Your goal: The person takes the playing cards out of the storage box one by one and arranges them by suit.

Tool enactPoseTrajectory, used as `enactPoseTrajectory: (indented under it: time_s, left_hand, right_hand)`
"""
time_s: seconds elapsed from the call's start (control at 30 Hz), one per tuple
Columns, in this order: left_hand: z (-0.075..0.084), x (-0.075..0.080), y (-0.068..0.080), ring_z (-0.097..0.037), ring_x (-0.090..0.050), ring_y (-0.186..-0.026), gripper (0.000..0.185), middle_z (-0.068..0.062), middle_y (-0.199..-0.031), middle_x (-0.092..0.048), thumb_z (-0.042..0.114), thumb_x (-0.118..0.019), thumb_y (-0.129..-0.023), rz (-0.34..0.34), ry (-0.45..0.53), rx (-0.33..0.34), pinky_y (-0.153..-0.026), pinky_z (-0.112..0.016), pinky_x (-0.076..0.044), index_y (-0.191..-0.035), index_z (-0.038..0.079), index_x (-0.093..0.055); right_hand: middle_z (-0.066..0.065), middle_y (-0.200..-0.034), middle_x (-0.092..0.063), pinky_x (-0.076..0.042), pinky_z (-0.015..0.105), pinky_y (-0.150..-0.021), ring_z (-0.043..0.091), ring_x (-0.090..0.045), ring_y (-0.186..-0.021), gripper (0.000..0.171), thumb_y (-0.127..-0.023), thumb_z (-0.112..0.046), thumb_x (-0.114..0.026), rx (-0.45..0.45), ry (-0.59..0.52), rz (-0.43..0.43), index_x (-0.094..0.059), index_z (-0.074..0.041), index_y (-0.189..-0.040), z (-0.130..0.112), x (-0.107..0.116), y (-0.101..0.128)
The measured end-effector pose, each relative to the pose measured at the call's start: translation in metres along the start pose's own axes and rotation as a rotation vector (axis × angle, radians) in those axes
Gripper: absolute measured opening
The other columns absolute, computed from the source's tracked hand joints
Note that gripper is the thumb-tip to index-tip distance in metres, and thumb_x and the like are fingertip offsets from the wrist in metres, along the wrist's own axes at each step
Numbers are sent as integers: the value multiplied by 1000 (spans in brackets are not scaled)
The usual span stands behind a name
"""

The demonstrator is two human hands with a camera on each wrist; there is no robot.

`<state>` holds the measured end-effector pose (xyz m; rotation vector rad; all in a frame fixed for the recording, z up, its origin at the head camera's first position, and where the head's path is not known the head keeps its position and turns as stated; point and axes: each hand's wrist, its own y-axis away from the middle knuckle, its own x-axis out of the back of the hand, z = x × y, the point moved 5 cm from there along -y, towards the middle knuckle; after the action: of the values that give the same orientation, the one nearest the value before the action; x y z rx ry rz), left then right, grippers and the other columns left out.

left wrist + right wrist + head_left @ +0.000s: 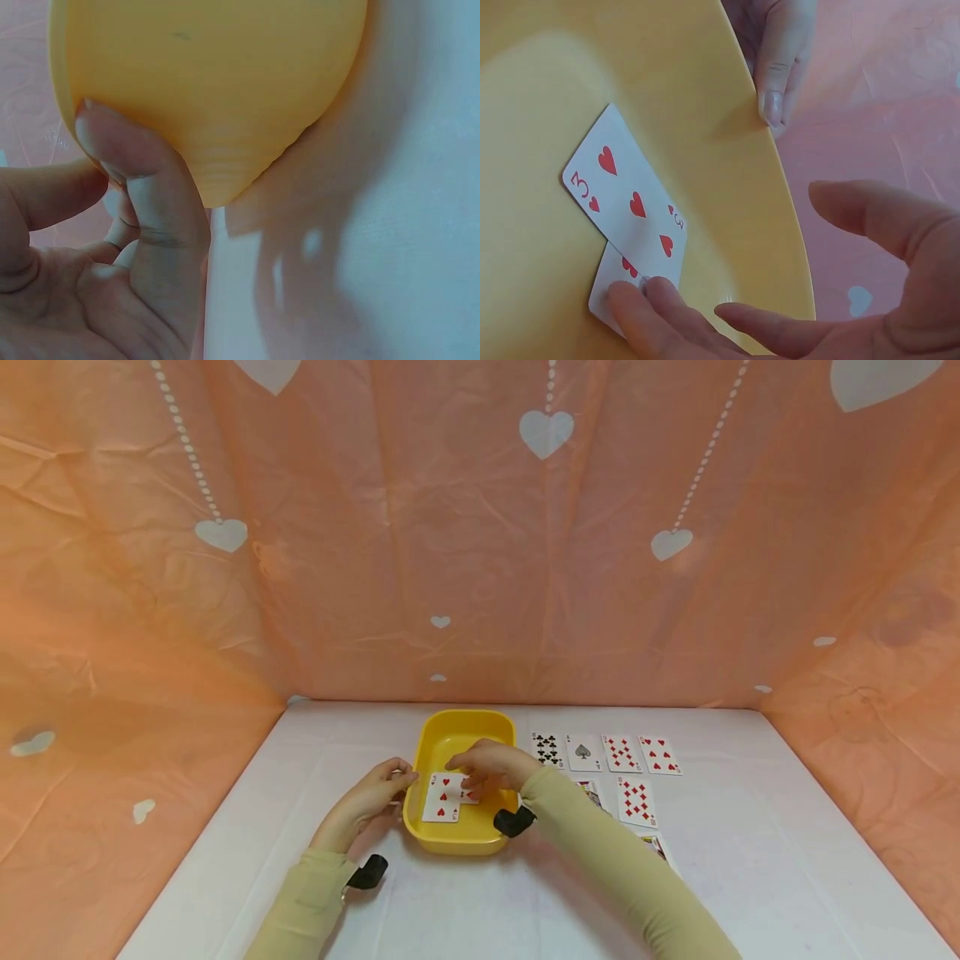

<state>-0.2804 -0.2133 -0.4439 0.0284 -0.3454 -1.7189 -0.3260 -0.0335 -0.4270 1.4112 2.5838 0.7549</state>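
Observation:
A yellow plastic tub [457, 847] stands on the table in front of me. My left hand [371, 795] grips its left rim, with the thumb [154, 169] on the wall and the fingers on the other side. Inside lies a three of hearts [634, 191], face up, partly covering a second red-heart card [609, 289] whose value is hidden. Reaching into the tub from the right is my right hand [497, 763]. Two of its fingertips [626, 296] touch the lower card, while the thumb [855, 210] stays apart from both cards.
Right of the tub, face-up cards lie in rows: a clubs card [548, 749], an ace of spades [583, 752], a diamonds card [622, 753], a hearts card [660, 755] and another diamonds card [637, 802]. My right sleeve partly covers two face cards. A pink heart-patterned curtain [480, 568] encloses the table.

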Motion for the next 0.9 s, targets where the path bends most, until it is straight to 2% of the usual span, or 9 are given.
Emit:
enactPoseTrajectory:
  time_s: [0.27,0.37,0.47,0.6,0.7,0.77,0.83,0.9]
  left_hand:
    - [-3,0,-2,-14,-49,-59,14,-12,-81,-58,13,-48,-101,4,11,2,-50,-25,-43,-102,0,-45]
    - [-4,0,-2,-14,-50,-59,14,-14,-83,-58,14,-48,-101,2,10,2,-50,-25,-44,-103,0,-45]
    - [-4,0,-1,-15,-51,-61,16,-15,-85,-58,13,-47,-101,-1,4,-2,-51,-25,-45,-104,-2,-45]
    - [-3,-1,-1,-19,-55,-68,19,-17,-91,-59,13,-47,-101,0,-1,-1,-54,-25,-46,-108,-4,-45]
    - [-3,0,-1,-20,-56,-71,20,-18,-93,-60,13,-47,-101,4,-7,2,-55,-25,-47,-109,-5,-45]
    - [-3,0,-1,-19,-56,-71,20,-17,-92,-60,13,-48,-101,7,-9,4,-56,-26,-47,-109,-5,-45]
    - [-2,0,0,-19,-56,-70,21,-17,-92,-59,14,-48,-101,8,-18,1,-55,-26,-47,-109,-5,-45]
    - [-2,0,1,-19,-56,-71,21,-18,-92,-59,14,-48,-101,2,-24,-4,-56,-26,-47,-108,-5,-45]
  right_hand:
    - [22,-116,-54,-53,43,-82,32,-61,-94,42,-87,-24,-69,-6,23,1,-54,4,-115,2,-2,0]
    - [21,-110,-56,-53,42,-82,30,-60,-88,43,-87,-24,-69,-15,25,-1,-53,4,-114,4,-3,-1]
    - [15,-96,-56,-53,39,-81,25,-56,-79,42,-87,-24,-68,-25,14,-9,-55,6,-113,5,-5,-2]
    - [9,-80,-52,-52,35,-73,20,-51,-69,33,-88,-23,-66,-19,21,-24,-59,6,-101,5,-7,-1]
    - [8,-75,-49,-46,30,-64,19,-47,-64,30,-90,-24,-64,27,104,-29,-58,6,-93,2,-8,-2]
    - [8,-76,-50,-41,29,-63,20,-46,-65,33,-90,-26,-63,60,185,-17,-60,7,-95,-1,-9,-3]
    - [7,-81,-56,-43,31,-69,21,-50,-71,35,-91,-28,-62,86,267,0,-63,5,-100,-4,-9,-4]
    - [7,-91,-64,-46,35,-79,23,-55,-82,37,-91,-30,-61,92,320,7,-65,3,-107,-7,-10,-4]
